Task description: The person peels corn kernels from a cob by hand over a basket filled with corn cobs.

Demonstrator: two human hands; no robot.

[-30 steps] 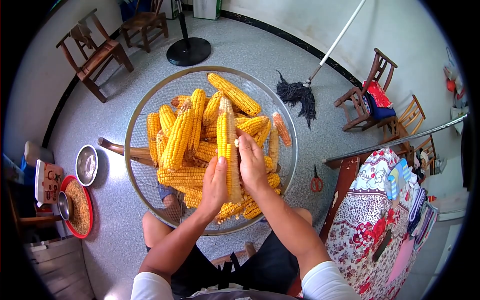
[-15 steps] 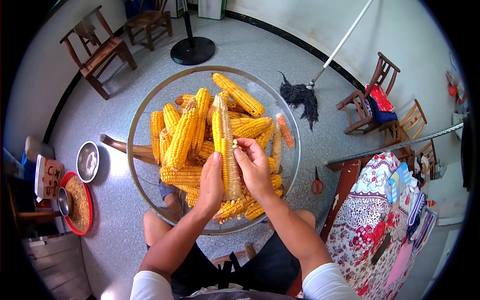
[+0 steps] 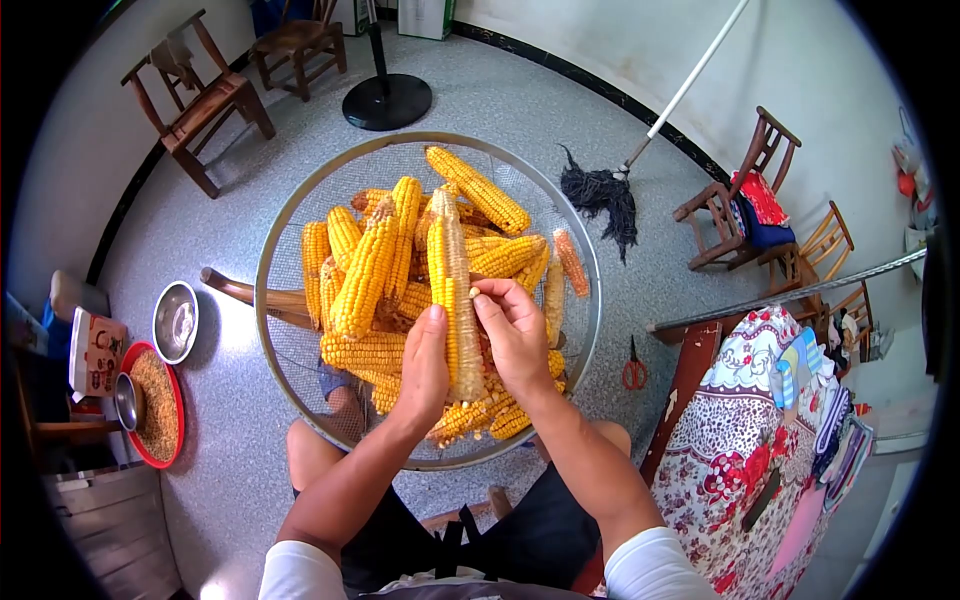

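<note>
My left hand [image 3: 426, 365] is wrapped round the lower left of a corn cob [image 3: 437, 262], held nearly upright above a heap of others. Yellow kernels remain down the cob's left side, while its right side is bare and pale. At that bare side, my right hand [image 3: 512, 335] is closed in a pinch, with a small pale corn kernel [image 3: 475, 292] at the thumb and forefinger. Beneath both hands, several yellow corn cobs [image 3: 368, 275] lie piled in a round mesh sieve [image 3: 283, 380]. A stripped reddish cob [image 3: 570, 262] rests near the sieve's right rim.
Left of the sieve are a metal bowl [image 3: 176, 322] and a red basin [image 3: 180, 440] of loose kernels. To the right lie scissors [image 3: 634, 372] and a mop [image 3: 600, 198]. A cloth-covered surface [image 3: 690, 480] stands at lower right, wooden chairs [image 3: 205, 115] along the walls.
My right thumb and fingers have shifted slightly right, away from the cob, and fewer pale kernels show at the fingertips. My left hand keeps its hold, with the cob moved slightly.
</note>
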